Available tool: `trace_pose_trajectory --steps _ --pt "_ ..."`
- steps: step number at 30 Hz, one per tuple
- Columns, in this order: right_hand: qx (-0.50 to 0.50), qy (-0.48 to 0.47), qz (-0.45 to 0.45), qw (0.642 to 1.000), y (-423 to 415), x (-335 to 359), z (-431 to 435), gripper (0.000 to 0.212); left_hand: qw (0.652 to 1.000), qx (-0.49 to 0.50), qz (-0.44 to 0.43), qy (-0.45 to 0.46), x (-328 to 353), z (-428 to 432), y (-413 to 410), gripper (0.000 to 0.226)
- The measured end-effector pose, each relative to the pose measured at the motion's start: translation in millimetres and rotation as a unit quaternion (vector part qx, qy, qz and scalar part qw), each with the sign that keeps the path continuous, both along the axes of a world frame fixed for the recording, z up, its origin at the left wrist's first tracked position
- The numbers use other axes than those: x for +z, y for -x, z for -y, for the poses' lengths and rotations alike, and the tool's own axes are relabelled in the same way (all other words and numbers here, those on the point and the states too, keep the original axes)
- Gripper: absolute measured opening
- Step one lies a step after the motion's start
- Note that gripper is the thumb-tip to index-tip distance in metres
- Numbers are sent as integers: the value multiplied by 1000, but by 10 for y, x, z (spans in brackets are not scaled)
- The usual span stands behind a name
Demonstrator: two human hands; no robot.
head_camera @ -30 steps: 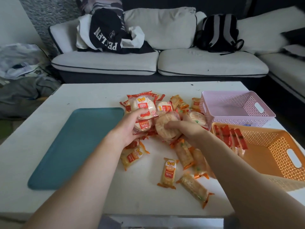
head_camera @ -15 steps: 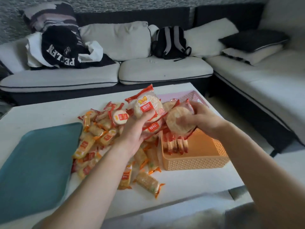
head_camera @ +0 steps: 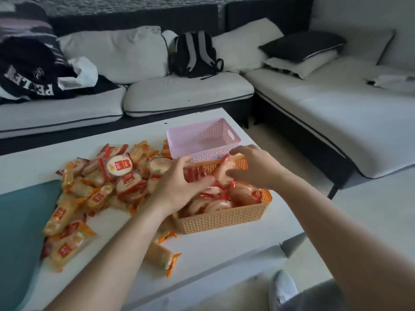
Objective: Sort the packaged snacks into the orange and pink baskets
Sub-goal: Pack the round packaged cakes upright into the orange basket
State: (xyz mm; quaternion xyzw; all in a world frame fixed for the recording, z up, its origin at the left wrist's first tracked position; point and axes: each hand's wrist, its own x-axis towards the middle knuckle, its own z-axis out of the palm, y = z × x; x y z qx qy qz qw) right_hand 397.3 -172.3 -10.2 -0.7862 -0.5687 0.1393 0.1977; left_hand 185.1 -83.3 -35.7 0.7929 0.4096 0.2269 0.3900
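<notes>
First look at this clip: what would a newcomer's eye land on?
A heap of snack packets sprawls over the white table, left of centre. The left hand and right hand meet above the part-filled orange basket, the right gripping a round packet. Behind it, the pink basket looks empty.

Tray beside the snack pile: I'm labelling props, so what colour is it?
The tray is plain teal, seen in the head view.

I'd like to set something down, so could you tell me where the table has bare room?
The table is bare along its near edge before the orange basket, and far left behind the snack pile. The middle is crowded.
</notes>
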Motion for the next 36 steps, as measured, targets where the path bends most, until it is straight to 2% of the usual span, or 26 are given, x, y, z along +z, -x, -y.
trace_pose_trajectory --steps 2,4,5,8,12,16,20,21,23,25,29,31,33,36 --pt "-16 -43 -6 999 -13 -4 -68 38 1000 18 7 -22 22 -116 49 52" --pt "2 -18 0 1000 12 -53 -112 31 997 16 -31 -68 5 -187 63 11" --pt "6 10 18 1000 26 -109 -135 33 994 10 -52 -93 -20 -209 54 7" --pt "-39 80 78 993 29 -292 -225 41 988 -10 -92 -127 -89 -248 -58 9" --pt "-60 78 114 989 19 -395 -337 46 981 -22 -113 -155 -175 -267 -239 11" --pt "-38 95 215 971 -6 -404 -426 36 980 -28 -115 -159 -256 -294 -294 12" --pt "-35 89 262 960 -79 -346 -453 16 979 -20 -126 -160 -317 -329 -270 16" --pt "-34 81 258 962 -96 -344 -466 18 979 -19 -127 -158 -330 -339 -265 16" --pt "-48 57 179 981 -89 -342 -492 40 980 -18 -127 -154 -364 -355 -270 17" --pt "-78 32 53 995 -24 -348 -522 47 981 -5 -117 -155 -378 -341 -283 21" --pt "-82 33 -52 995 172 -404 -543 45 981 -6 -76 -176 -382 -297 -321 39" --pt "-52 62 -157 984 219 -393 -557 34 980 -43 -90 -173 -391 -284 -324 47" --pt "-24 106 -254 961 185 -366 -568 21 974 -68 -124 -178 -407 -287 -321 45" --pt "1 137 -225 965 2 -319 -552 21 968 -65 -153 -188 -421 -304 -321 33"
